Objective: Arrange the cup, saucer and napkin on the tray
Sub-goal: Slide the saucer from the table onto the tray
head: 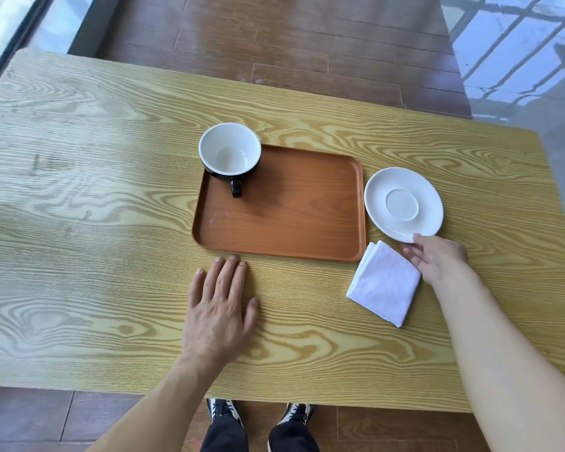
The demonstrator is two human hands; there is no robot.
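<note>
A brown tray [294,223] lies in the middle of the wooden table. A cup [229,149], black outside and white inside, stands on the tray's far left corner with its handle pointing toward me. The white saucer [403,203] sits on the table just right of the tray. My right hand [437,257] pinches the saucer's near rim, thumb on top and fingers below the edge. A folded white napkin [384,283] lies on the table by the tray's near right corner, touching my right fingers. My left hand [221,308] rests flat on the table in front of the tray, fingers apart.
The light wooden table [95,223] has bare surface left of the tray and along its near edge. Dark wood floor lies beyond the far edge, with glass panels at the upper left and right. My shoes show below the near edge.
</note>
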